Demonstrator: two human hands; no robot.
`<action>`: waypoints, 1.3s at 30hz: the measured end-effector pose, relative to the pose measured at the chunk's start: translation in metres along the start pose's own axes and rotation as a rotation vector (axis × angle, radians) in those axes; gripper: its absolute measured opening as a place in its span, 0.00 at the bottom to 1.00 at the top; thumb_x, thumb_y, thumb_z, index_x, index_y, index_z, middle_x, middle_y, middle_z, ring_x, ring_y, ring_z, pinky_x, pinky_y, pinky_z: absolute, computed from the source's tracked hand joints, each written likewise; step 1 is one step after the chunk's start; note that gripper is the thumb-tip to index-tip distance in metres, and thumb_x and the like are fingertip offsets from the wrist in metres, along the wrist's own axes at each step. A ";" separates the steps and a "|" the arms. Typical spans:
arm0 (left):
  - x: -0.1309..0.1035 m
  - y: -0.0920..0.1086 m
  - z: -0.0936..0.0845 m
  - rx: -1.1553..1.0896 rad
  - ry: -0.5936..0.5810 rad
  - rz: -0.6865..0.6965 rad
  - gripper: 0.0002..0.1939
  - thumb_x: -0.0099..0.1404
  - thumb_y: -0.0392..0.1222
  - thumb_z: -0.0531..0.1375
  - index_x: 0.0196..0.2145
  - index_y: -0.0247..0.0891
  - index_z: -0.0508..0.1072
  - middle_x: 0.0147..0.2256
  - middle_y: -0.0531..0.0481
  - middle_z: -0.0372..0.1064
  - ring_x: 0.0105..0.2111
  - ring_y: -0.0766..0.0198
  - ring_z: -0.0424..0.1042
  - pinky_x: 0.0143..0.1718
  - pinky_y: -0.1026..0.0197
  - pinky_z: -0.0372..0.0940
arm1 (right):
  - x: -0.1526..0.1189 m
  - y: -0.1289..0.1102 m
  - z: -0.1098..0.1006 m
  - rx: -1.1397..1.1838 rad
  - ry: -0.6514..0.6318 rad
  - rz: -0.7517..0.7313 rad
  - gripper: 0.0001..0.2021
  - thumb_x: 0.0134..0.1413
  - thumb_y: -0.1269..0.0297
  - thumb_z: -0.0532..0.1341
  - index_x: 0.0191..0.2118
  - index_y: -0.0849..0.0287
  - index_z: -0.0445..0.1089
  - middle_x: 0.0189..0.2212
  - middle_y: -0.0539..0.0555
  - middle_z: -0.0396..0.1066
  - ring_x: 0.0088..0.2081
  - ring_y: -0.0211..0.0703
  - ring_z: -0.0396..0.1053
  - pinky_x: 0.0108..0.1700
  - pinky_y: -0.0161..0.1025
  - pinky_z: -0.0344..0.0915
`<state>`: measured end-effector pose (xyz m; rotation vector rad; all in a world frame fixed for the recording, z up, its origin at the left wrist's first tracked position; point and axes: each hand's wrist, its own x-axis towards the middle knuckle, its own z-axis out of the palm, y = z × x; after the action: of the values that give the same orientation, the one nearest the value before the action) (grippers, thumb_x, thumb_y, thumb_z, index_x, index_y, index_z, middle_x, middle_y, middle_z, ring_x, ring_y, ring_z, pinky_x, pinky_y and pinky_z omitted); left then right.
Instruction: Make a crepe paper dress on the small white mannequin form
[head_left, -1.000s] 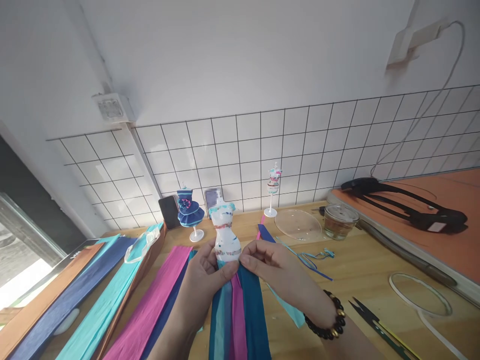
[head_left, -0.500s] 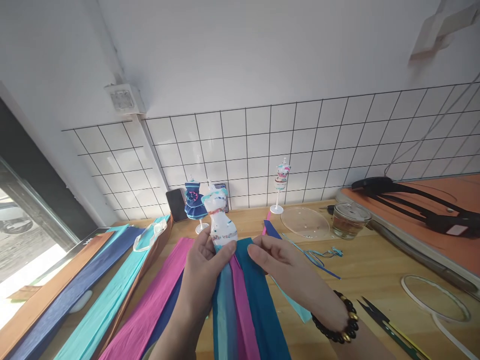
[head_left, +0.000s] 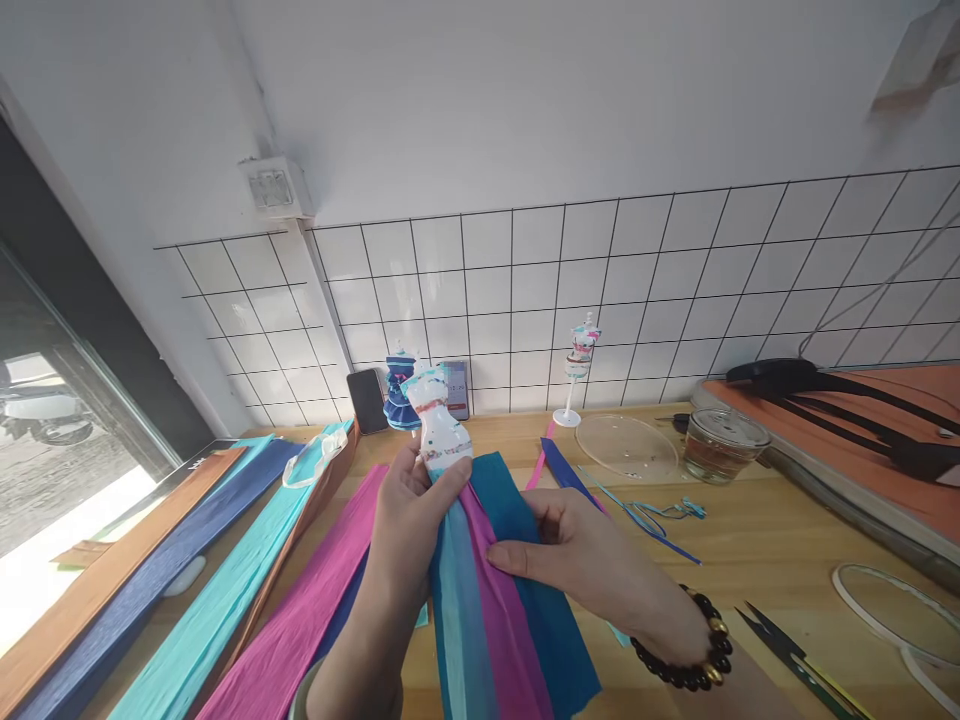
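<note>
My left hand (head_left: 412, 510) pinches a small white mannequin (head_left: 444, 437) by its lower end, thumb over the tops of a pale blue strip (head_left: 463, 610) and a pink strip (head_left: 499, 600). Below and right of the mannequin, my right hand (head_left: 574, 545) pinches a teal strip (head_left: 504, 487), thumb in front on the pink. I seem to be arranging strips at the mannequin's base; the next move calls for a firm left hold while lining up the teal top.
</note>
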<state>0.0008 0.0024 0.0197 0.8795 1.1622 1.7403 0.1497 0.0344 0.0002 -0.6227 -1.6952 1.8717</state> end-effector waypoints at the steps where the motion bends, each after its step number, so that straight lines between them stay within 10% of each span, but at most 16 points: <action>1: 0.001 0.000 -0.001 -0.003 -0.006 -0.007 0.22 0.49 0.42 0.67 0.42 0.37 0.69 0.30 0.52 0.73 0.24 0.66 0.71 0.29 0.62 0.67 | 0.000 -0.001 0.000 0.006 -0.012 0.008 0.09 0.47 0.58 0.65 0.32 0.59 0.72 0.30 0.51 0.71 0.32 0.41 0.68 0.36 0.40 0.65; 12: 0.002 -0.013 -0.001 0.108 -0.161 0.032 0.19 0.53 0.44 0.65 0.42 0.37 0.69 0.36 0.46 0.73 0.34 0.59 0.72 0.35 0.60 0.66 | 0.005 -0.002 -0.007 -0.103 0.290 -0.201 0.11 0.52 0.54 0.62 0.33 0.56 0.70 0.27 0.47 0.63 0.31 0.34 0.59 0.33 0.33 0.58; 39: -0.003 -0.016 0.004 -0.053 -0.277 0.049 0.31 0.47 0.42 0.68 0.49 0.39 0.66 0.39 0.45 0.74 0.41 0.54 0.71 0.42 0.56 0.63 | 0.002 -0.008 -0.001 -0.017 0.385 -0.244 0.09 0.48 0.56 0.65 0.30 0.56 0.71 0.27 0.47 0.68 0.30 0.35 0.63 0.32 0.33 0.61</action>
<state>0.0096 0.0048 0.0051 1.0856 0.9150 1.6195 0.1494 0.0371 0.0083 -0.6967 -1.4624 1.4600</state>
